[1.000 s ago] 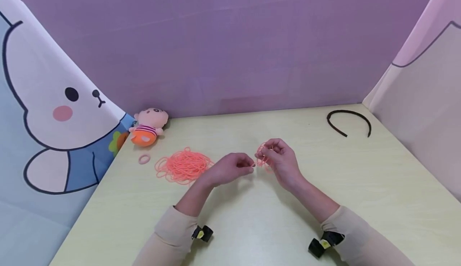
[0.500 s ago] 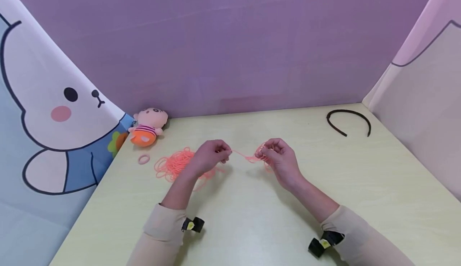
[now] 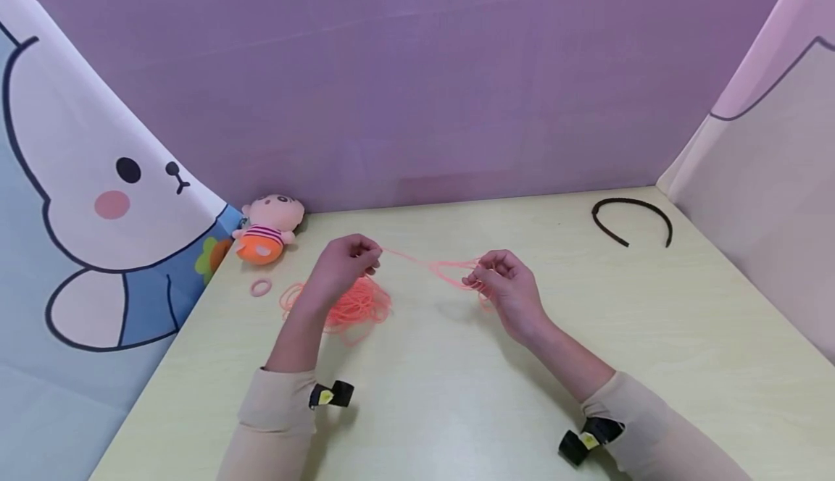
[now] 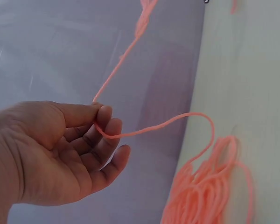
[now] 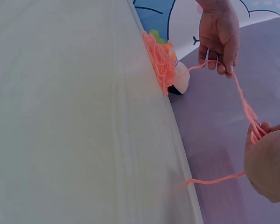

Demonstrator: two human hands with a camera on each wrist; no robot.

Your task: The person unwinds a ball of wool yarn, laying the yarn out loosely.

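My left hand [image 3: 341,267] pinches a strand of coral-pink yarn [image 4: 113,73] between thumb and forefinger, raised above the far side of a loose yarn pile [image 3: 361,306]. From that pinch, the strand runs taut to my right hand [image 3: 515,294], whose thumb and fingers hold several small loops [image 3: 453,272]. In the left wrist view, a slack length [image 4: 163,125] curves from the left fingers down to the pile. A loose tail of yarn [image 5: 217,180] hangs below the right hand in the right wrist view. The left forearm hides part of the pile.
A pink plush doll [image 3: 269,229] in orange shorts lies at the back left, with a small pink ring [image 3: 261,287] in front of it. A black headband [image 3: 631,203] lies at the back right. Cloth panels [image 3: 417,104] border the pale table [image 3: 443,408].
My left hand has moved left and away from me, drawing the strand out and stretching the loops toward it. My right hand has stayed in place.
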